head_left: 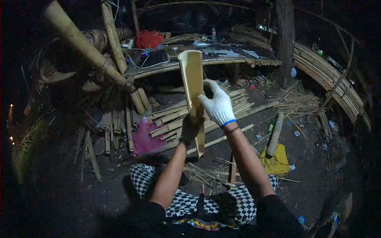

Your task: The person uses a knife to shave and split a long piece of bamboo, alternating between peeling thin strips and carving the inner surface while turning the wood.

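A split half of a bamboo pole (191, 79) stands nearly upright in front of me, its pale hollow side towards me. My left hand (190, 129), in a dark glove, is closed around its lower part. My right hand (218, 105), in a white knit glove with a blue cuff, grips its right edge, the thumb on the hollow face; some of its fingers are hidden behind. Below and behind the piece lies a stack of split bamboo (170, 123) on the ground.
A bamboo table (234, 60) holding a red bag (149, 39) and a bottle (214, 32) stands ahead. Purple cloth (145, 139) lies left, yellow cloth (276, 160) and a short pole (275, 135) right. A tree trunk (285, 43) and long bamboo strips (329, 79) stand beyond.
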Available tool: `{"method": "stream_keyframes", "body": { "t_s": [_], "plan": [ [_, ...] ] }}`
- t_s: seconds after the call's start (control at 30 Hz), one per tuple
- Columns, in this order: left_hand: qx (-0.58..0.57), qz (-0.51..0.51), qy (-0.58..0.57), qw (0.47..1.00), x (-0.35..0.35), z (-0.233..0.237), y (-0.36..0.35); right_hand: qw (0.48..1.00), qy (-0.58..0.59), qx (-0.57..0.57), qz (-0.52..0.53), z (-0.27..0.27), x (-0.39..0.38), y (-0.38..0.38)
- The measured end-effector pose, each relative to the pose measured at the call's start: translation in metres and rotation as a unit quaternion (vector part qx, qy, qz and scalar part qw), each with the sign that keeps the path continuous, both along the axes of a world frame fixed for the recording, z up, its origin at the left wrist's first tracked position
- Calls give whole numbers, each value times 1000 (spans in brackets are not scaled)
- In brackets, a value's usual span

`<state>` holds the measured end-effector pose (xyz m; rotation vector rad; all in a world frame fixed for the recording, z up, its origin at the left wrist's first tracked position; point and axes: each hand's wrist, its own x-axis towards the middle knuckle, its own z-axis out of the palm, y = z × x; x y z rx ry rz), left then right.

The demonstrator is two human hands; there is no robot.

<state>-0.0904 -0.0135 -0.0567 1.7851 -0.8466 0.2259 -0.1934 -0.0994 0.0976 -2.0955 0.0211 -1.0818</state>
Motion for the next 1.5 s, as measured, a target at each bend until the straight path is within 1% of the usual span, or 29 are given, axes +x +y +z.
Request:
{"method": "stream_keyframes", "body": {
  "t_s": [0.03,0.1,0.13,0.17,0.2,0.23,0.3,0.37,0.4,0.47,0.5,0.57,0.6,0.63,0.67,0.7,0.77,0.8,0.83,0.9,0.97,1.03,1.1,1.2,1.27,1.3,1.37,1.43,1.5],
  "plan": [
    [-5,4,-2,1000,-8,7,5,997,-40,-52,-35,6,-2,5],
    [-117,58,-37,991,-22,15,10,997,10,-18,-79,27,-15,19],
    [-156,75,-7,985,-21,17,4,998,-13,-20,-65,39,-20,23],
    [-158,76,-4,984,-20,15,2,998,-34,-21,-51,50,-23,26],
    [-171,69,69,980,-25,22,3,993,-56,-71,-72,58,-24,29],
    [-182,61,142,971,-27,25,4,991,-87,-88,-53,66,-23,30],
    [-147,72,195,967,-20,20,-2,976,-133,-156,-80,79,-18,30],
    [-249,101,162,950,-14,11,-11,979,-105,-157,-76,89,-16,33],
    [-248,101,163,950,-7,2,-13,982,-79,-158,-71,92,-15,34],
    [-192,119,122,966,7,-11,-16,980,-78,-167,-78,94,-10,38],
    [-192,118,122,967,3,-7,-15,978,-77,-176,-83,94,-8,40],
    [-160,130,197,959,-6,1,-14,977,-72,-179,-90,94,-6,42],
    [-160,130,197,958,-11,4,-14,977,-77,-183,-82,94,-6,43],
    [-184,123,146,964,-15,8,-13,976,-83,-186,-74,95,-6,46],
    [-207,115,94,967,-19,11,-12,979,-41,-179,-92,97,-8,48],
    [-207,113,96,967,-18,6,-14,979,-40,-179,-93,96,-7,48],
    [-258,71,161,950,-13,-2,-19,972,-49,-203,-110,96,-6,48],
    [-258,70,163,950,-11,-4,-21,969,-73,-211,-109,96,-7,48],
    [-243,82,150,955,-9,-7,-22,969,-72,-211,-111,95,-5,47],
    [-227,92,138,960,-9,-5,-22,957,-105,-236,-135,93,2,43],
    [-185,109,119,969,-14,0,-20,955,-100,-243,-136,93,2,41],
    [-190,109,126,968,-11,-3,-23,954,-96,-249,-138,95,-1,42],
    [-194,108,133,966,-9,-7,-25,968,-67,-211,-118,98,-3,44],
    [-223,110,103,963,-5,-12,-30,965,-48,-215,-144,99,-4,46],
    [-235,135,59,961,-3,-15,-33,963,-36,-218,-152,99,-3,47],
    [-233,134,59,961,-5,-10,-32,963,-35,-217,-153,98,-2,49],
    [-215,132,40,967,-12,1,-28,954,0,-229,-194,99,-1,51],
    [-235,116,67,963,-11,-1,-28,953,17,-231,-196,101,-2,52],
    [-193,147,99,965,-10,-2,-28,948,22,-236,-214,102,-2,53]
  ]
}}
